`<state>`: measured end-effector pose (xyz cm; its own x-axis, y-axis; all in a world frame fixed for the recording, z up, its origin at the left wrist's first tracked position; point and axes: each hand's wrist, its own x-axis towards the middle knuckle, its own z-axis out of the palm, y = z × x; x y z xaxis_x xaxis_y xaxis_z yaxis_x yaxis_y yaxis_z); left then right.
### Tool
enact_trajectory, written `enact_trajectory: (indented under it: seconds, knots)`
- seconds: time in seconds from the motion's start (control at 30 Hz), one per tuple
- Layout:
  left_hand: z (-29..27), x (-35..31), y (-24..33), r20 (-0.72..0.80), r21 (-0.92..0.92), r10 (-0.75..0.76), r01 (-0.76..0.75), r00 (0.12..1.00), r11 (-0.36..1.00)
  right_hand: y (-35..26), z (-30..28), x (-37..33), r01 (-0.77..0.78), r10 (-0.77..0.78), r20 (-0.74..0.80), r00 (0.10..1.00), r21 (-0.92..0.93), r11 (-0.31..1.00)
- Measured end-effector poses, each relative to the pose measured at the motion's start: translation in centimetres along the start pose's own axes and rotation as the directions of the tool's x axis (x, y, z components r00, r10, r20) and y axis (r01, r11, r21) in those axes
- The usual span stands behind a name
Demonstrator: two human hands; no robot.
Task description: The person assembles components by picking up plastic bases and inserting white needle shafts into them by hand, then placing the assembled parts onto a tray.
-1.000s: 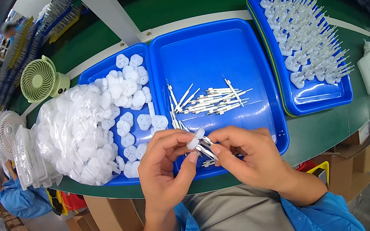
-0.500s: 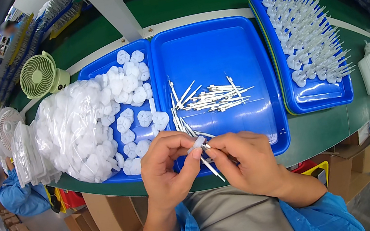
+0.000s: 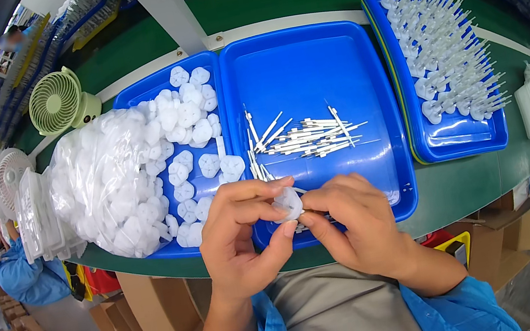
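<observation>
Between my hands, over the near edge of the middle tray, is a white translucent plastic cap [image 3: 289,204] with a lobed, petal-like rim. My left hand [image 3: 243,236] is closed on it, thumb below and fingertips above. Fingers and thumb of my right hand [image 3: 354,226] are pinched against the cap's right side, on the thin white rod, which is now almost wholly hidden by the fingers. Beyond my hands lies a loose pile of thin white rods [image 3: 316,136] in the middle blue tray [image 3: 305,67].
At left, a blue tray [image 3: 128,99] holds loose white caps [image 3: 190,115] beside a plastic bag of caps [image 3: 107,185]. A stacked blue tray [image 3: 459,145] at right carries upright capped rods [image 3: 446,51]. A green fan [image 3: 56,102] stands far left; cardboard boxes [image 3: 159,306] sit below.
The cap has been turned so its wide lobed face shows. The rod that stuck out below my fingers is now out of sight. Both hands stay close together.
</observation>
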<state>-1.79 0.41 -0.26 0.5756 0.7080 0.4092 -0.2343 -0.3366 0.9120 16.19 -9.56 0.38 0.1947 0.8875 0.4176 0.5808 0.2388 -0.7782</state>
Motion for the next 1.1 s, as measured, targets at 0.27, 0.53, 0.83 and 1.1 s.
enact_trajectory:
  seconds: [0.27, 0.53, 0.83, 1.1]
  knots:
    - [-1.1, 0.5, 0.2, 0.128, 0.237, 0.105, -0.133, 0.986, 0.962, 0.0, -0.4, -0.1, 0.077, -0.078, -0.006, 0.997, -0.066, 0.995]
    - [-0.7, 0.1, 0.5, -0.045, 0.070, -0.096, 0.099, 0.994, 0.993, 0.7, -0.2, 0.9, -0.025, 0.030, 0.015, 0.999, -0.273, 0.962]
    - [-1.5, 0.1, 0.6, -0.107, 0.015, -0.137, 0.140, 0.985, 0.990, 2.1, -1.4, 0.6, -0.086, 0.154, 0.103, 0.983, -0.488, 0.869]
    - [-2.0, 0.3, 0.2, -0.087, 0.269, -0.119, 0.138, 0.989, 0.953, 2.0, -1.2, 1.1, -0.095, 0.153, 0.118, 0.981, -0.395, 0.914]
